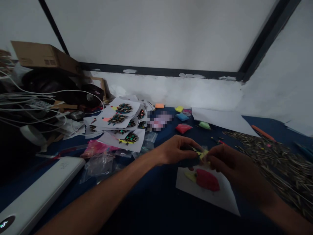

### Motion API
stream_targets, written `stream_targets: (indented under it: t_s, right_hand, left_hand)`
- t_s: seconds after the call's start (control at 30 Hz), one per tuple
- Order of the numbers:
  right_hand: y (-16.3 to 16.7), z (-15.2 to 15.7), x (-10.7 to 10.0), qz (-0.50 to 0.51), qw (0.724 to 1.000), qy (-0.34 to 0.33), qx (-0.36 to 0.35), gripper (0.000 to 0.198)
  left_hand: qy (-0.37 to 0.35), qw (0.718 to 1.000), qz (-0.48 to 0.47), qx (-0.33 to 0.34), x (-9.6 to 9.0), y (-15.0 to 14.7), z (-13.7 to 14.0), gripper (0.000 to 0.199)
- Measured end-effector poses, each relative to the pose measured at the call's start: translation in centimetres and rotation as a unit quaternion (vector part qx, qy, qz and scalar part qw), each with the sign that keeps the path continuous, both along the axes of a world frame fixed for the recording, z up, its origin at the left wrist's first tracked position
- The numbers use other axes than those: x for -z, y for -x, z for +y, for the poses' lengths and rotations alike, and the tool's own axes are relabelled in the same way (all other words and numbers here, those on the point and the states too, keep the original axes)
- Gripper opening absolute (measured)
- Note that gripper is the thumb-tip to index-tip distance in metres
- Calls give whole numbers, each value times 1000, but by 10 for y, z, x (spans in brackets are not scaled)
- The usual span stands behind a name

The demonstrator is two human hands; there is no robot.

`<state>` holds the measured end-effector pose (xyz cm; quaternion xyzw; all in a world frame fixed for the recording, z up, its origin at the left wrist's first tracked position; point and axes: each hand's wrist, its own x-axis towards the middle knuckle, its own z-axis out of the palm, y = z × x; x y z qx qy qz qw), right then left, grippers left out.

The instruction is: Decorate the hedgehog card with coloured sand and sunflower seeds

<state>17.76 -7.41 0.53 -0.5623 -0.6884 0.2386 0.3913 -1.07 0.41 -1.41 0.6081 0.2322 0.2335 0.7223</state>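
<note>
**Yellow piece pinched between both hands, just above the white sheet**

A small yellow piece (202, 152) is held between the two hands, directly over the far edge of the white sheet (220, 195) that lies on the dark blue table (151, 195). The left hand (177, 150) is closed around the piece from its left side, fingers curled and thumb pressed in; the right hand (226, 161) meets it from the right, its fingertips drawn tight together on the same piece. Neither hand is clearly nearer — the piece sits at the meeting point of both. Its long axis cannot be made out, since it is mostly hidden by the fingers.

On the sheet, just below the hands, a red clay shape (207, 179) is laid with its long axis running left to right, and a pale yellow-green bit (190, 176) is set touching its left end. Beyond the sheet, small coloured clay packets (183, 128) are scattered; to its right a heap of thin sticks (276, 160) is spread — and to its far left finished cards (122, 124) are piled.
</note>
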Motion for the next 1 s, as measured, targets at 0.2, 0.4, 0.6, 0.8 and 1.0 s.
stream_targets:
  t_s: [0.2,0.4,0.6,0.8,1.0]
  right_hand:
    - [0,0,0,9,1000,6,4,32]
    - [-1,0,9,67,997,21,18,29]
    - [-1,0,7,43,998,32,23,25]
    - [0,-1,5,73,997,11,29,24]
    - [-1,-1,5,65,997,8,30,27]
  left_hand:
    - [-15,1000,3,-20,0,-1,-1,13]
    - [-32,999,17,-14,-1,-2,-3,13]
    - [-68,996,58,-10,-9,-2,-8,17]
    - [-105,989,89,-48,-9,-3,-5,19]
    - [-22,997,62,-46,0,-4,-1,23]
